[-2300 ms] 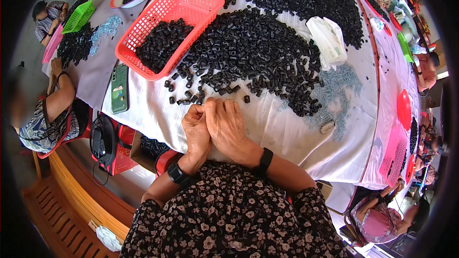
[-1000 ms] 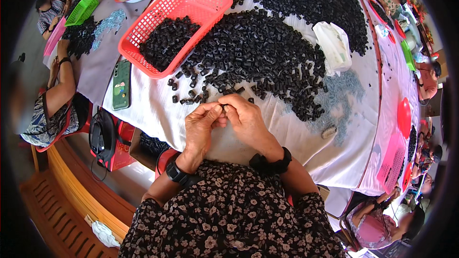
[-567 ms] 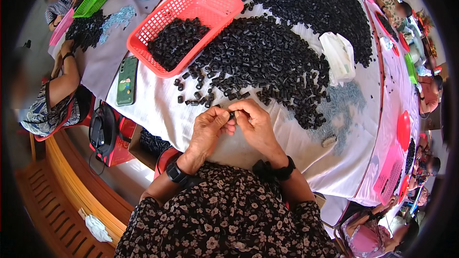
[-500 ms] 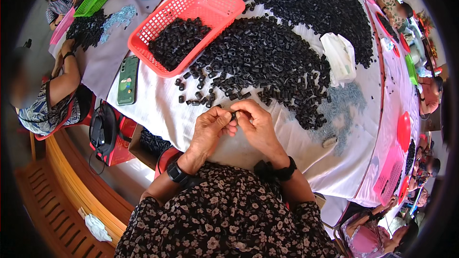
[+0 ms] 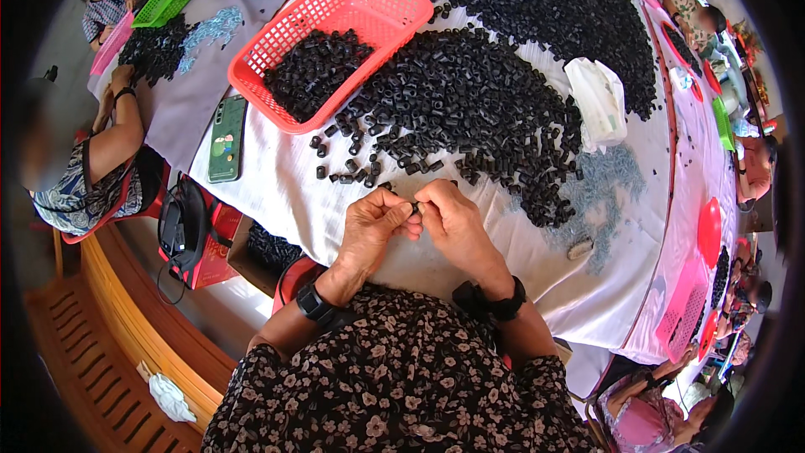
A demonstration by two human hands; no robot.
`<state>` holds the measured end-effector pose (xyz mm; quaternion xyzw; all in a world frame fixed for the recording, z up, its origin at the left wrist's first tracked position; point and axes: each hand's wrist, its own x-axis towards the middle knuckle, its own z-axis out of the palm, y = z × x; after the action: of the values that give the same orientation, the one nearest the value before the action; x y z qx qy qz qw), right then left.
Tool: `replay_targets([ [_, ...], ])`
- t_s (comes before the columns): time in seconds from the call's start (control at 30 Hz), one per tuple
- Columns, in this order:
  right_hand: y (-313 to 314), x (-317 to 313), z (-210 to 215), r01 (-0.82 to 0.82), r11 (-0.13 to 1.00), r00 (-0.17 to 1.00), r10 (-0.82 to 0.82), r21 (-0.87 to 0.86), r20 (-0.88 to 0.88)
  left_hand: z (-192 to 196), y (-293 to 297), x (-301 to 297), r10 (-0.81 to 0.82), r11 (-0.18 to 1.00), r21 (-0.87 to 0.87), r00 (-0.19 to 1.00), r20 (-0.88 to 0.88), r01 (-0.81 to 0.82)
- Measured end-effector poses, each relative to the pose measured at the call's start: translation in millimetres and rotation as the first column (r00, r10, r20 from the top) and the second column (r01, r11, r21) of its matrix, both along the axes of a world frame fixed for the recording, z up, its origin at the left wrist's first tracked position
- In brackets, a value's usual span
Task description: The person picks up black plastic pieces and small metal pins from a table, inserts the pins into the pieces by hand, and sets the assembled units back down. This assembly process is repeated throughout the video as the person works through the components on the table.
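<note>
Close to the table's near edge, my left hand point(image 5: 373, 225) and my right hand point(image 5: 454, 216) meet fingertip to fingertip. Between them is a small black plastic piece point(image 5: 415, 208), pinched by thumb and finger from both sides and mostly covered. Just beyond my hands spreads a heap of short, black, tube-like plastic pieces point(image 5: 470, 92). To its right lies a scatter of small clear plastic pieces point(image 5: 616, 184). A red-pink plastic basket point(image 5: 390, 4) stands beyond my left hand, partly filled with black pieces.
A green-backed phone point(image 5: 225, 147) lies left of the basket. A white plastic packet point(image 5: 597, 101) rests at the heap's right side, and a small oval tan object point(image 5: 579, 249) sits nearer. A larger black heap point(image 5: 545, 13) covers the far side. Other people sit around nearby tables.
My hands stay together with the piece between them. The right fingers have shifted slightly, and the piece has turned a little. The whole view has moved slightly.
</note>
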<state>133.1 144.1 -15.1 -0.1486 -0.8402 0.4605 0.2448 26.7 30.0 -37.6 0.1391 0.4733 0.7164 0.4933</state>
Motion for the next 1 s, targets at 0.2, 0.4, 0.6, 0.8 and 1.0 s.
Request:
replay_targets([
  [0.2, -20.5, -5.3, 2.6, 0.038, 0.909, 0.991, -0.087, 0.416, 0.099, -7.5, 0.6, 2.2, 0.074, 0.993, -0.088, 0.997, 0.015, -0.073],
  [0.4, -18.5, -15.1, 7.1, 0.037, 0.863, 0.997, -0.064, 0.504, 0.036, -6.5, 2.2, 5.4, 0.174, 0.985, -0.035, 0.982, 0.073, -0.172],
  [0.6, -21.3, -20.1, -0.6, 0.021, 0.885, 1.000, -0.022, 0.466, -0.004, -7.6, 2.1, 7.8, 0.279, 0.960, -0.034, 0.957, 0.081, -0.277],
  [0.8, -20.7, -20.8, -7.5, 0.045, 0.887, 0.999, -0.048, 0.460, -0.005, -13.2, 8.3, 8.9, 0.297, 0.955, -0.055, 0.947, 0.125, -0.292],
  [1.0, -21.6, -23.6, -14.1, 0.090, 0.881, 0.996, -0.079, 0.465, -0.043, -15.4, 10.1, 6.9, 0.307, 0.951, -0.070, 0.943, 0.131, -0.300],
])
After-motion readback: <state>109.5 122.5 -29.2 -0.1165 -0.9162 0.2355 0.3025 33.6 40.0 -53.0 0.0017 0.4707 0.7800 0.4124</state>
